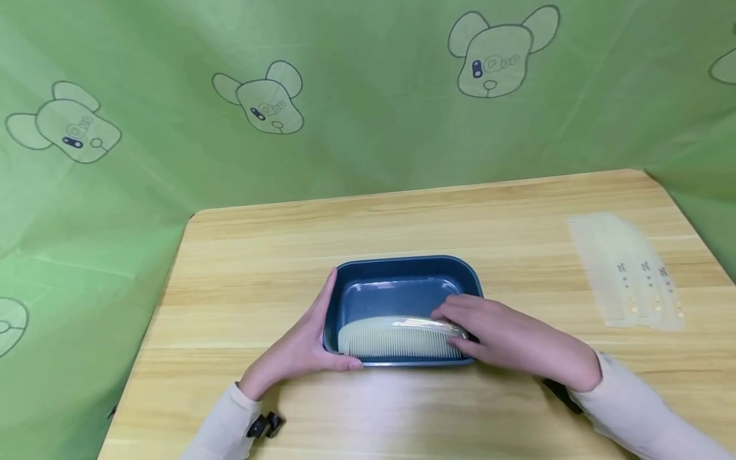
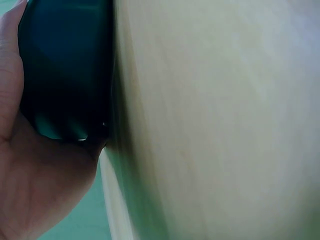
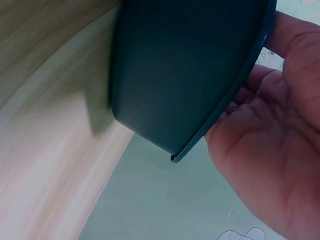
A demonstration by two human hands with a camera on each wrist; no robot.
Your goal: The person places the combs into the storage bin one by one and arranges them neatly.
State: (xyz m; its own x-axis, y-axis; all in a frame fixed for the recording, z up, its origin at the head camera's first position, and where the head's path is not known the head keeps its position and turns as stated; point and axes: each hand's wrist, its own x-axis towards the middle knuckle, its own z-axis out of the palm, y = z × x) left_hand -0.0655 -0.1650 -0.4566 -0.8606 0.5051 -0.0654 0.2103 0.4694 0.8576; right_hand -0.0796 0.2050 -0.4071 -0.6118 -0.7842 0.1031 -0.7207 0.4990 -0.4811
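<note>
A pale cream comb [image 1: 397,337] lies in the front part of a dark blue rectangular box [image 1: 402,260], its teeth toward the near wall. At the comb's right end, my right hand [image 1: 497,335] pinches it between thumb and fingers. My left hand [image 1: 307,338] grips the box's left end, the thumb over the near left corner and the fingers along the outer side. The left wrist view shows that palm [image 2: 45,185] against the box wall [image 2: 70,60]. In the right wrist view the right hand [image 3: 275,130] reaches over the rim, its fingertips hidden behind the box wall [image 3: 185,75].
Several pale, see-through combs [image 1: 621,268] with small dark print lie overlapped at the right of the wooden table [image 1: 276,243]. A green cloth [image 1: 368,128] with bear-head drawings hangs behind the table and along its sides.
</note>
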